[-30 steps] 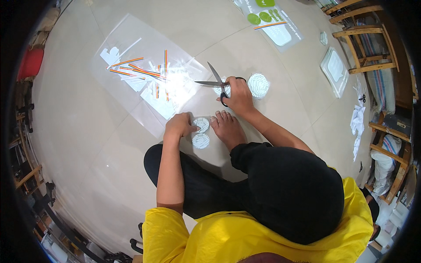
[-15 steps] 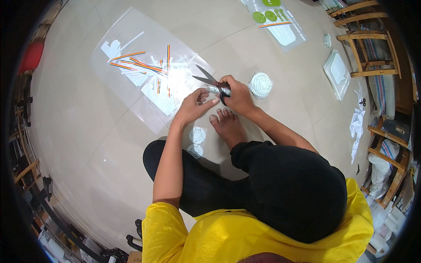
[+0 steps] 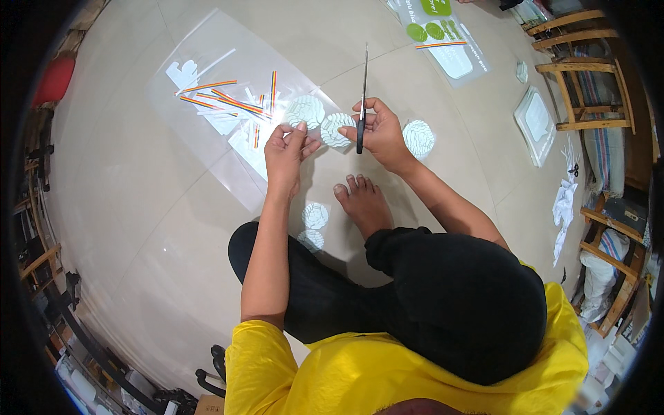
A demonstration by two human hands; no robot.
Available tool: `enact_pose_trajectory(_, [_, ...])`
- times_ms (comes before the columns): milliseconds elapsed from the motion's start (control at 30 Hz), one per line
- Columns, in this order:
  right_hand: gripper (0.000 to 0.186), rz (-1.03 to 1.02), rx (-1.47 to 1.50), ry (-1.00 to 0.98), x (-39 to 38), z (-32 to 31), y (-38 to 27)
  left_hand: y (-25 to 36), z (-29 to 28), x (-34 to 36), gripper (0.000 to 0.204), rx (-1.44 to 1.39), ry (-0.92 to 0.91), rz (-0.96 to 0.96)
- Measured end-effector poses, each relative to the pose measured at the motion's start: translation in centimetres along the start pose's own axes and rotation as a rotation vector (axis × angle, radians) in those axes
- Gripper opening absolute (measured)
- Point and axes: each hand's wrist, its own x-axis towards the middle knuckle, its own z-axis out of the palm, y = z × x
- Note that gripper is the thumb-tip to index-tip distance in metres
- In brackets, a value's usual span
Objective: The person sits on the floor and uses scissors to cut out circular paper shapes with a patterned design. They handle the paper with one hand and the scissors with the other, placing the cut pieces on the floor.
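In front of me a clear plastic piece bears two pale round patterned shapes (image 3: 305, 111). My left hand (image 3: 285, 155) pinches its lower left edge between thumb and fingers. Scissors (image 3: 362, 114) with black handles are held in my right hand (image 3: 384, 135), blades pointing away from me and seen edge-on. The right thumb also rests on the nearer round shape. Just right of that hand, another round patterned piece (image 3: 418, 138) lies on the floor. Two smaller patterned rounds (image 3: 315, 216) lie below my left hand, left of my bare foot (image 3: 363, 200).
A large transparent sheet (image 3: 200, 149) lies at the far left, with striped strips (image 3: 235, 102) and white paper scraps on it. Green-printed plastic packaging (image 3: 449, 59) is at the far right. Stacked clear sheets (image 3: 534, 128) and wooden chairs (image 3: 588, 90) stand along the right side.
Both hands have risen slightly, and the plastic piece with two rounds is now spread out between them. The scissors have turned from pointing left with blades apart to pointing straight ahead.
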Motion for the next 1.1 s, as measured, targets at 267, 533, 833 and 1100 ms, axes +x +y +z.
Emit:
enact_pose_trajectory(267, [0.044,0.089,0.030,0.007,-0.3,0.2,0.4,1.8,-1.0,-2.3,0.021,0.149,0.037,-0.035])
enact_pose_trajectory(533, [0.043,0.081,-0.014,0.000,-2.5,0.6,2.4,2.1,-1.2,-4.5,0.028,0.347,0.108,-0.036])
enact_pose_trajectory(833, [0.043,0.095,-0.032,-0.065,-6.1,1.5,2.7,0.5,-1.8,-11.0,0.025,0.406,0.086,0.006])
enact_pose_trajectory(1100, [0.038,0.007,-0.025,-0.159,-9.2,3.9,3.4,0.0,-3.1,-16.8,0.027,0.384,0.161,0.017])
